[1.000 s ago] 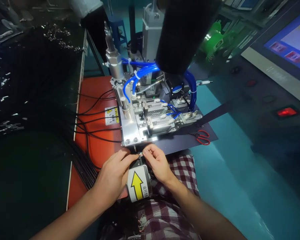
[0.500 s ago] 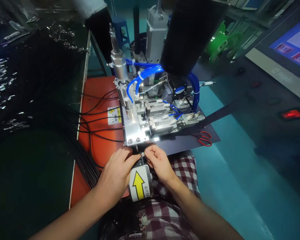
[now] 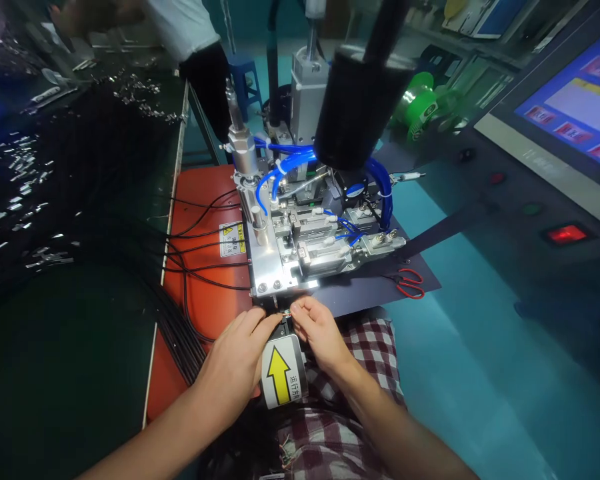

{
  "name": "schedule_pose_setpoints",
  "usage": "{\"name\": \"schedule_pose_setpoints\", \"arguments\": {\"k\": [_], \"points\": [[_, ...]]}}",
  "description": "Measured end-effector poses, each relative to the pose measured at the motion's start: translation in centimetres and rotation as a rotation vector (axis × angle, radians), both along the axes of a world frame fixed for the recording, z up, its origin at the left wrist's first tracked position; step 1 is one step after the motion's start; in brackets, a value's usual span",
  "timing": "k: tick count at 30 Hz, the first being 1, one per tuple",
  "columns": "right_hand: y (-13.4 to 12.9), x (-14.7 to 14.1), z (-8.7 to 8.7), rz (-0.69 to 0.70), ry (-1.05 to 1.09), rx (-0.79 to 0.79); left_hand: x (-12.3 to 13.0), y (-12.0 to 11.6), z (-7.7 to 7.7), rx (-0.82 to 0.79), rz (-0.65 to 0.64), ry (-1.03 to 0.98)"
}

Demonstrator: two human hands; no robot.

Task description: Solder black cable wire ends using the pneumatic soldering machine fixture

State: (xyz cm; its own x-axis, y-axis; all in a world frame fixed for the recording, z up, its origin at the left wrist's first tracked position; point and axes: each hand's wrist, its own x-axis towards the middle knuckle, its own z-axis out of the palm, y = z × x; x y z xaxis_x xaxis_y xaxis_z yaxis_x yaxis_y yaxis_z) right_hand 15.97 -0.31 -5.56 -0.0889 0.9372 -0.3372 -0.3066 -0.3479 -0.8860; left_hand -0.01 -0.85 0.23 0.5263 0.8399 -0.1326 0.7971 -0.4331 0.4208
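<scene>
My left hand (image 3: 237, 350) is closed, its thumb stretched toward a tiny shiny piece (image 3: 287, 313) at the front edge of the metal machine (image 3: 275, 257). From the other side, my right hand (image 3: 321, 333) pinches at the same spot with thumb and forefinger. The piece is too small to name and fingertips hide part of it. Just below lies a rounded housing with a yellow arrow label (image 3: 280, 370), close beside my left hand. Black cables (image 3: 180, 347) run past the left wrist.
Red-handled scissors (image 3: 411, 283) rest on the dark plate to the right. A black cylinder (image 3: 347, 110) hangs over the machine, among blue air tubes (image 3: 385, 190). An orange board (image 3: 200, 220) lies at left. A control screen (image 3: 575, 100) stands at right; a person's white sleeve (image 3: 190, 27) shows behind.
The view has shifted slightly, so the machine sits a little lower and more of the screen shows. Both hands keep their hold at the same spot.
</scene>
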Motion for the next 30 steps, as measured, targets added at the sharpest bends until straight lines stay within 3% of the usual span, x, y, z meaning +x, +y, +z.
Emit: {"name": "schedule_pose_setpoints", "arguments": {"k": [7, 16, 22, 26, 30], "points": [[0.1, 0.5, 0.2, 0.052, 0.031, -0.007, 0.1, 0.0, -0.2, 0.08, 0.017, -0.036], [-0.4, 0.0, -0.1, 0.003, -0.178, 0.096, 0.2, 0.1, -0.4, 0.096, -0.014, 0.039], [-0.2, -0.6, 0.2, -0.024, -0.046, 0.07, 0.6, 0.1, 0.2, 0.063, 0.033, -0.031], [-0.2, -0.5, 0.3, -0.009, -0.027, 0.061, -0.9, -1.2, 0.5, 0.029, 0.156, -0.136], [-0.3, -0.4, 0.1, -0.003, -0.032, 0.069, -2.9, -3.5, -0.2, 0.182, 0.169, 0.016]]}}
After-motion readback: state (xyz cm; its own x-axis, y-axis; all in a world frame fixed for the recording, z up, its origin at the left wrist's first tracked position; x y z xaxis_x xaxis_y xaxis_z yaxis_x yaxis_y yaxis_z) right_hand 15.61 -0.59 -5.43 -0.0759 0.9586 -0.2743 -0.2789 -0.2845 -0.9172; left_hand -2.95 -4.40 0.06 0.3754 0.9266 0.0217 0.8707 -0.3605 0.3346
